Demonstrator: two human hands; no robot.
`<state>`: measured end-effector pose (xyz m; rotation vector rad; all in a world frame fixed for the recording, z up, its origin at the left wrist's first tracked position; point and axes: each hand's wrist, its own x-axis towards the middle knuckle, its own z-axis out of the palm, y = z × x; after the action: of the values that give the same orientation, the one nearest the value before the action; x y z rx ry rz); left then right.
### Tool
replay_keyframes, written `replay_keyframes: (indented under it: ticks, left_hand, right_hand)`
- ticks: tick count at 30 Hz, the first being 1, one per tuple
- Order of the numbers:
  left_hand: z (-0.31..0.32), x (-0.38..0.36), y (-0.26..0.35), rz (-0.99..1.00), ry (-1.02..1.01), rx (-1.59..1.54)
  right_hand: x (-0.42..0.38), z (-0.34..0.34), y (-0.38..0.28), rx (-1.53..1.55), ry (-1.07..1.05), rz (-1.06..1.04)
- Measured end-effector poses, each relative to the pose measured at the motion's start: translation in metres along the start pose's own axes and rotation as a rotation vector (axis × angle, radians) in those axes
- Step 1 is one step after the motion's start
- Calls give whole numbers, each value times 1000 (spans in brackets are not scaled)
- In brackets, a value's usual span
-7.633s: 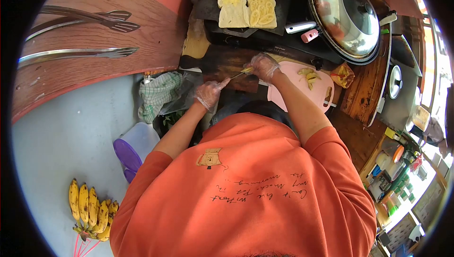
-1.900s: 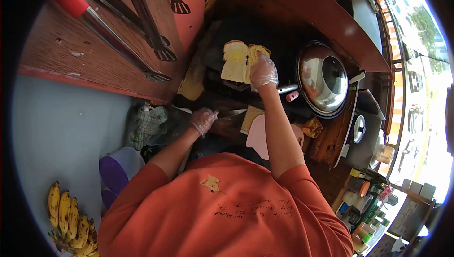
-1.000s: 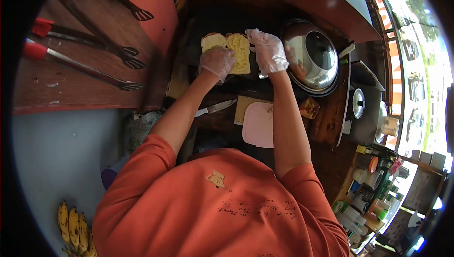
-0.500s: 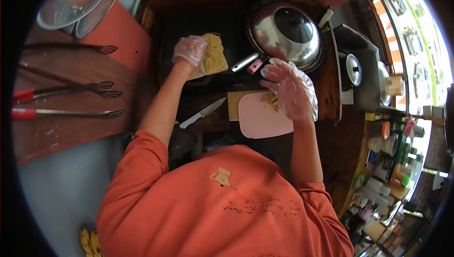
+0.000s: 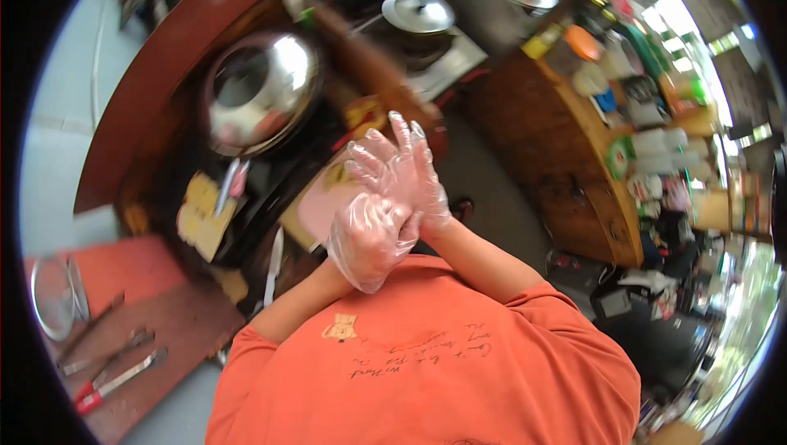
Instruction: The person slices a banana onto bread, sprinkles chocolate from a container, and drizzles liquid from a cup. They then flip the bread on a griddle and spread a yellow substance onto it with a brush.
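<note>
Both my hands wear clear plastic gloves and meet in front of my chest. My left hand (image 5: 373,236) is closed at the base of the right palm, its fingers gathered on the glove there. My right hand (image 5: 407,170) points away from me with its fingers spread and nothing in them. Partly behind them lies a pink cutting board (image 5: 316,209) with some yellow pieces on it. A slice of bread topped with yellow slices (image 5: 199,220) sits farther left, beside the pan handles. Near my left forearm is a white-handled knife (image 5: 275,265).
A lidded pan (image 5: 262,97) stands on the dark cooking area at the back left. Tongs (image 5: 123,379) and a sieve (image 5: 57,301) lie at the lower left. Another lidded pot (image 5: 418,15) is at the back. A wooden cabinet (image 5: 566,174) carries several containers on the right.
My left hand has left the topped bread and come across to my right hand, closing on its glove. The view has turned to the right.
</note>
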<state>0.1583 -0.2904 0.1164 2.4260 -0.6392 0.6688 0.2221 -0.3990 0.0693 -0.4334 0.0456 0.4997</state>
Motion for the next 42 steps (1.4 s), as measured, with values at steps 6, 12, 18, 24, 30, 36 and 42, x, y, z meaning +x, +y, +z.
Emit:
replay_keyframes:
  ticks: [6, 12, 18, 24, 30, 36, 42]
  left_hand:
    - [141, 90, 76, 283, -150, -331]
    - [260, 214, 164, 354, -627, -505]
    - [391, 371, 149, 145, -586, -217]
    - [511, 510, 125, 13, -617, 316]
    - [560, 542, 130, 58, -784, 443]
    - [561, 559, 131, 45, -875, 451]
    - [558, 573, 122, -7, -956, 337]
  right_hand:
    - [-31, -104, -160, 39, 97, -200]
    - [-120, -219, -325, -86, 583, -187]
    - [-237, -294, -424, -117, 857, -478]
    - [-245, -341, -436, 53, 937, -485]
    - [-165, -371, -465, -160, 864, -222]
    - [-72, -394, -523, -203, 820, -131]
    - [43, -448, -538, -51, 694, 224]
